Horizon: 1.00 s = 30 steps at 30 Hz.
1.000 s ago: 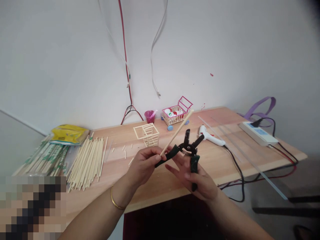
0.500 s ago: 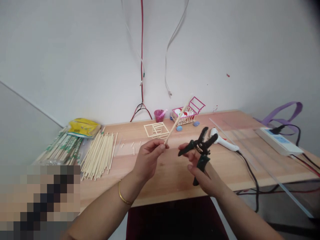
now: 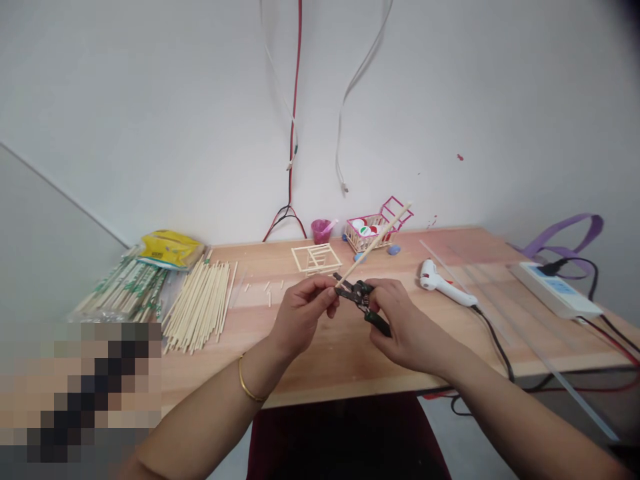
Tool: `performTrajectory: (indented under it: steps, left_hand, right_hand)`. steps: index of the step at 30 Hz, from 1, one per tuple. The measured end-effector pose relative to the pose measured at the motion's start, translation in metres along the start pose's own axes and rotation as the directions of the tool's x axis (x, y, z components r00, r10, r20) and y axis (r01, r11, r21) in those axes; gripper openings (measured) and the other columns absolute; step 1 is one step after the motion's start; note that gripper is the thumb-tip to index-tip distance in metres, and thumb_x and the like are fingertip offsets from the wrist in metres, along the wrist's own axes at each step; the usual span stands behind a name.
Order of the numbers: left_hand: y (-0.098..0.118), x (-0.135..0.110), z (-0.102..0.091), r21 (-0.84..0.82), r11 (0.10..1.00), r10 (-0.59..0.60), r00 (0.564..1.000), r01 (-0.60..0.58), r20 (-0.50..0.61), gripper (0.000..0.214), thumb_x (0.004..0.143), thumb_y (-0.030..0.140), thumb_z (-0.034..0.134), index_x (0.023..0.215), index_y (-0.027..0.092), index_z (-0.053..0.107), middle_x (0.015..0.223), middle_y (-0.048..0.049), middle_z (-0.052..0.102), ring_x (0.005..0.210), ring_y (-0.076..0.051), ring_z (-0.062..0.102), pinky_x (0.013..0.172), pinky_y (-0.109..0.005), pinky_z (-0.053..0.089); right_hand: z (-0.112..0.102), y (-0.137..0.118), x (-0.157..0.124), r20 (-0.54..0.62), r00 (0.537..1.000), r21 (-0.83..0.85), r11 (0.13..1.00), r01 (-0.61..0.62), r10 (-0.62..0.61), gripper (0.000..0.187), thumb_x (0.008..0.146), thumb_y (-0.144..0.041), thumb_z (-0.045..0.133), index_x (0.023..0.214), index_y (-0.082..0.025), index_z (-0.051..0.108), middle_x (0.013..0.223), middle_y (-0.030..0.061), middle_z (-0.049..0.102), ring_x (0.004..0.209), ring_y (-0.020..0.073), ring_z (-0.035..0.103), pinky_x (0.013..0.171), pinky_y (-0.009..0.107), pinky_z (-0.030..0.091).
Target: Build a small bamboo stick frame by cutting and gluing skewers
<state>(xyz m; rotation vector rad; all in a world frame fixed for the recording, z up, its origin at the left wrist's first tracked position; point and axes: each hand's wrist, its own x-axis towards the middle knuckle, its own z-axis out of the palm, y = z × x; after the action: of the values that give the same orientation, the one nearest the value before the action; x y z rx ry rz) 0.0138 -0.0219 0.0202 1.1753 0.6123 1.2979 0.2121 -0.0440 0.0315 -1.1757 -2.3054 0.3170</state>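
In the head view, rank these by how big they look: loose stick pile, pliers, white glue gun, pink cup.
Largest: loose stick pile
Next: pliers and white glue gun, too alike to rank, pliers partly covered by the right hand
Smallest: pink cup

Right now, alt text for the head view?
A person's left hand holds a wooden stick; the right hand holds pliers at the stick's lower end. On the wooden table: a pile of sticks, a stick frame, a white glue gun and a toy cart.
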Motion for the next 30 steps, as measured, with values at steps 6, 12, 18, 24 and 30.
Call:
performTrajectory:
  steps: [6, 12, 18, 24, 30]
  left_hand:
    - [-0.003, 0.001, -0.001, 0.028, 1.0, 0.004, 1.0, -0.004, 0.001, 0.011, 0.079, 0.025, 0.068, 0.076, 0.015, 0.066, 0.067, 0.0006, 0.057, 0.058, -0.007, 0.049, 0.054, -0.022, 0.039]
    - [-0.003, 0.004, -0.003, 0.033, 0.999, 0.031, 0.999, -0.031, -0.012, 0.009, 0.077, 0.022, 0.07, 0.072, 0.015, 0.066, 0.07, -0.0001, 0.057, 0.059, -0.008, 0.051, 0.054, -0.022, 0.041]
    - [-0.003, 0.006, -0.006, 0.084, 0.996, 0.034, 0.999, -0.035, 0.016, 0.013, 0.077, 0.025, 0.069, 0.071, 0.014, 0.066, 0.072, -0.0015, 0.057, 0.061, -0.009, 0.052, 0.055, -0.022, 0.042]
    - [-0.001, 0.004, -0.006, 0.133, 0.991, -0.011, 0.995, -0.002, 0.095, 0.016, 0.08, 0.025, 0.067, 0.07, 0.013, 0.065, 0.072, -0.0019, 0.058, 0.061, -0.009, 0.053, 0.058, -0.023, 0.045]
    - [-0.003, 0.001, -0.004, -0.011, 0.989, -0.141, 0.964, 0.147, 0.224, 0.035, 0.072, 0.016, 0.074, 0.105, 0.021, 0.061, 0.099, -0.0054, 0.066, 0.064, -0.011, 0.064, 0.062, -0.026, 0.053]
  right_hand:
    - [0.008, 0.0, 0.008, -0.079, 0.996, -0.134, 0.991, 0.032, -0.043, 0.029, 0.063, -0.008, 0.056, 0.084, -0.021, 0.041, 0.124, 0.0135, 0.049, 0.117, 0.0326, 0.039, 0.097, 0.049, 0.037]
    - [0.014, 0.0, 0.009, -0.144, 0.986, -0.214, 0.975, 0.051, -0.083, 0.03, 0.061, -0.01, 0.058, 0.083, -0.02, 0.042, 0.13, 0.0157, 0.048, 0.113, 0.0334, 0.04, 0.095, 0.052, 0.038]
    - [0.016, 0.001, 0.01, -0.163, 0.986, -0.181, 0.983, 0.014, -0.044, 0.033, 0.061, -0.012, 0.059, 0.091, -0.018, 0.047, 0.128, 0.017, 0.05, 0.112, 0.0338, 0.041, 0.092, 0.052, 0.041]
    - [0.012, 0.003, 0.003, -0.114, 0.993, -0.07, 0.997, -0.032, 0.023, 0.077, 0.065, -0.012, 0.057, 0.137, -0.018, 0.03, 0.119, 0.0141, 0.054, 0.109, 0.0313, 0.044, 0.091, 0.051, 0.042]
    - [0.004, 0.008, -0.013, -0.002, 1.0, 0.022, 1.0, -0.011, 0.011, 0.07, 0.065, -0.011, 0.057, 0.132, -0.02, 0.039, 0.121, 0.0122, 0.053, 0.114, 0.0303, 0.042, 0.097, 0.05, 0.038]
